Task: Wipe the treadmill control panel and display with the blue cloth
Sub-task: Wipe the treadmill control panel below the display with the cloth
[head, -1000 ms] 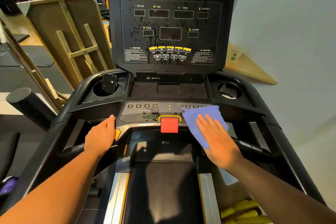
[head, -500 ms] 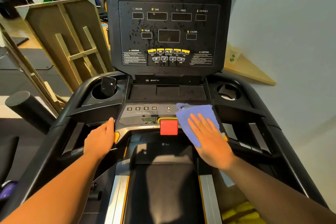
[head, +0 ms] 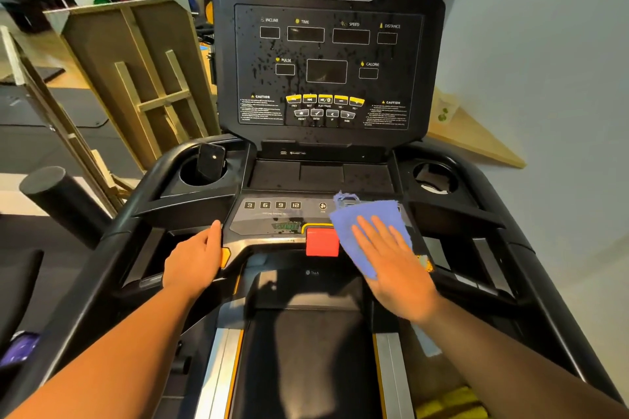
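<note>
My right hand (head: pixel 391 258) lies flat, fingers straight and spread, pressing the blue cloth (head: pixel 366 224) onto the right half of the treadmill's lower control panel (head: pixel 272 214), just beside the red stop button (head: pixel 322 241). My left hand (head: pixel 195 260) rests on the panel's left edge, fingers together, holding nothing that I can see. The upright display (head: pixel 326 68), speckled with droplets, stands directly beyond and above the cloth, so my right hand is the nearer one to carry it forward and up.
</note>
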